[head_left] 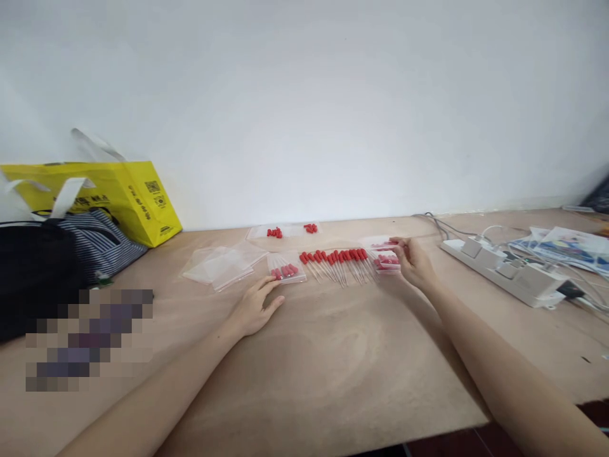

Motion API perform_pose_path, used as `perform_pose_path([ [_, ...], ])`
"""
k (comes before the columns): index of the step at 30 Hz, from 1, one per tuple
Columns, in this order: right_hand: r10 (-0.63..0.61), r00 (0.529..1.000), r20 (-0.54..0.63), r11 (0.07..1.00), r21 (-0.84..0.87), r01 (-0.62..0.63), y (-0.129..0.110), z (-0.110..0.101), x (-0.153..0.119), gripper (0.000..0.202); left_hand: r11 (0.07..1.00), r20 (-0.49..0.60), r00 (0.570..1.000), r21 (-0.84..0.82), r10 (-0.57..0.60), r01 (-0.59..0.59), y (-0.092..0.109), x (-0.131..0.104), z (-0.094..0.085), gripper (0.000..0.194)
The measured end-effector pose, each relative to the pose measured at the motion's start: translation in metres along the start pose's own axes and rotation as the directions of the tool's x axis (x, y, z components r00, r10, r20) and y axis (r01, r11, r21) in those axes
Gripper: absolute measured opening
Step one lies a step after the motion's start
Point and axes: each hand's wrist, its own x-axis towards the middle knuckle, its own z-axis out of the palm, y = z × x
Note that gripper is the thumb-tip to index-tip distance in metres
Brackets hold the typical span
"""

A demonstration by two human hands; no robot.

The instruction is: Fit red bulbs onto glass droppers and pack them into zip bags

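Note:
Several droppers [339,260] with red rubber bulbs and thin clear stems lie in a loose row on the wooden table, bulbs toward the wall. Left of the row is a clear zip bag [290,273] with several red-bulbed droppers inside. My left hand [257,308] rests at its lower left corner, fingers stretched and thumb apart. At the row's right end, my right hand [413,261] has its thumb and fingers closed on the edge of a filled bag of droppers [378,243]. Another filled bag [387,261] lies just below it.
Flat clear bags [228,263] overlap on the left. More red-bulbed droppers [275,233] lie on clear plastic near the wall. A yellow bag [95,184], striped bag [107,244] and black bag [38,273] stand at left. A power strip [499,273] with chargers and cables sits right.

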Motion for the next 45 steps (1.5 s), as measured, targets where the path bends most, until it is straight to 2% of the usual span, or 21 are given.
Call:
perform_pose_path([
  [4, 0.053, 0.996, 0.077, 0.998, -0.041, -0.05, 0.027, -0.006, 0.004, 0.03, 1.0, -0.023, 1.0, 0.006, 0.004, -0.004, -0.001, -0.001, 0.001, 0.033],
  [9, 0.109, 0.974, 0.2, 0.99, -0.107, -0.089, 0.042, -0.011, 0.007, 0.034, 0.999, -0.088, 0.995, 0.015, 0.045, -0.044, -0.003, 0.002, 0.0, 0.029],
  [12, 0.155, 0.957, 0.247, 0.978, -0.176, -0.113, 0.05, -0.015, 0.007, 0.038, 0.997, -0.119, 0.993, 0.078, 0.026, -0.017, -0.008, 0.005, 0.001, 0.028],
  [15, 0.138, 0.966, 0.22, 0.962, -0.26, -0.078, 0.052, -0.017, 0.007, 0.039, 0.976, -0.191, 0.98, 0.195, -0.062, 0.1, -0.018, 0.008, 0.002, 0.026],
  [17, 0.077, 0.988, 0.131, 0.936, -0.351, -0.026, 0.046, -0.015, 0.006, 0.037, 0.937, -0.259, 0.954, 0.27, -0.152, 0.223, -0.028, 0.01, 0.001, 0.025],
  [19, -0.009, 1.0, 0.026, 0.893, -0.45, 0.02, 0.035, -0.01, 0.004, 0.033, 0.877, -0.28, 0.924, 0.331, -0.26, 0.347, -0.041, 0.011, -0.002, 0.026],
  [22, -0.135, 0.991, -0.018, 0.838, -0.536, 0.104, 0.012, 0.002, -0.002, 0.027, 0.757, -0.189, 0.851, 0.392, -0.49, 0.523, -0.059, 0.01, -0.013, 0.041],
  [24, -0.203, 0.979, 0.033, 0.823, -0.536, 0.189, -0.005, 0.012, -0.007, 0.024, 0.722, -0.008, 0.791, 0.401, -0.612, 0.563, -0.069, 0.008, -0.021, 0.053],
  [26, -0.249, 0.963, 0.098, 0.809, -0.525, 0.263, -0.021, 0.023, -0.013, 0.021, 0.729, 0.054, 0.784, 0.412, -0.619, 0.547, -0.075, 0.006, -0.028, 0.051],
  [29, -0.266, 0.947, 0.179, 0.812, -0.488, 0.32, -0.041, 0.038, -0.022, 0.015, 0.741, 0.096, 0.797, 0.449, -0.596, 0.5, -0.077, 0.005, -0.036, 0.04],
  [33, -0.269, 0.934, 0.235, 0.84, -0.417, 0.347, -0.061, 0.051, -0.034, 0.012, 0.738, 0.092, 0.823, 0.506, -0.561, 0.447, -0.059, 0.006, -0.046, 0.034],
  [36, -0.29, 0.904, 0.315, 0.859, -0.33, 0.39, -0.073, 0.058, -0.041, 0.011, 0.748, 0.081, 0.842, 0.509, -0.533, 0.425, -0.023, 0.005, -0.054, 0.029],
  [38, -0.313, 0.873, 0.375, 0.865, -0.267, 0.425, -0.08, 0.061, -0.044, 0.011, 0.851, 0.199, 0.854, 0.342, -0.481, 0.399, 0.009, 0.004, -0.053, 0.025],
  [40, -0.336, 0.838, 0.43, 0.865, -0.211, 0.455, -0.084, 0.062, -0.045, 0.011, 0.915, 0.347, 0.848, 0.108, -0.4, 0.388, 0.039, 0.002, -0.045, 0.031],
  [43, -0.346, 0.803, 0.486, 0.877, -0.136, 0.461, -0.083, 0.062, -0.046, 0.011, 0.943, 0.35, 0.892, -0.06, -0.288, 0.328, 0.067, 0.001, -0.03, 0.048],
  [45, -0.34, 0.795, 0.503, 0.896, -0.083, 0.436, -0.08, 0.059, -0.045, 0.01, 0.943, 0.379, 0.903, -0.175, -0.2, 0.282, 0.069, 0.001, -0.024, 0.055],
])
